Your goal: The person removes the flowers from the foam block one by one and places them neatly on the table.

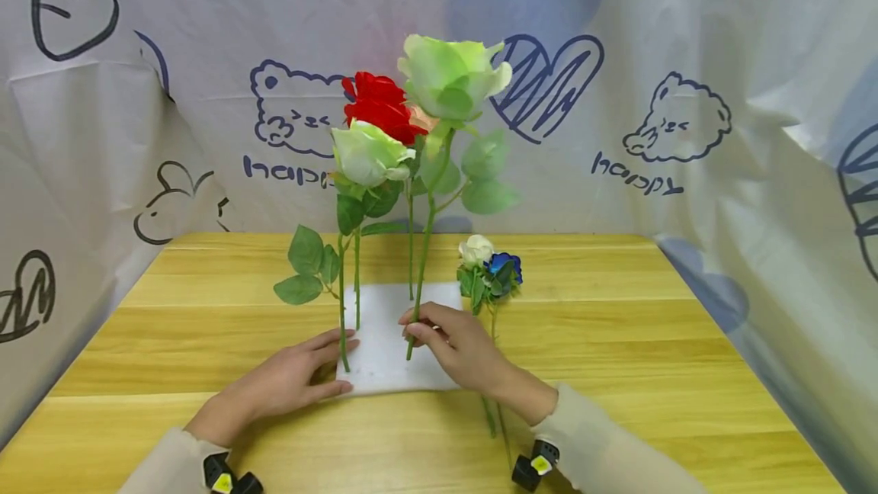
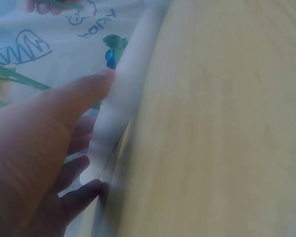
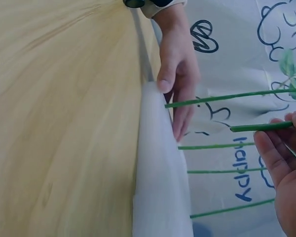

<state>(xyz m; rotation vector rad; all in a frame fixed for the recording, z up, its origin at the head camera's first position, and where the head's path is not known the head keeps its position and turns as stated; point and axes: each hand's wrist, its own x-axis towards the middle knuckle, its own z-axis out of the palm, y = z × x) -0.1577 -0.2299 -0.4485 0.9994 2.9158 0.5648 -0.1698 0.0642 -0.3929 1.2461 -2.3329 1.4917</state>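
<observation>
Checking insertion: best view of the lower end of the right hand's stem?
Right wrist: the stem's lower end shows close up, clearly apart from the white block. Head shows it overlapping the block, gap unclear; left wrist, only small near the top edge.

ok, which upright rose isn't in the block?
Pale green rose in the right hand: stem end free; the other upright stems stand in the block.

Curtained booth: doodled white sheeting around wood-grain table.
</observation>
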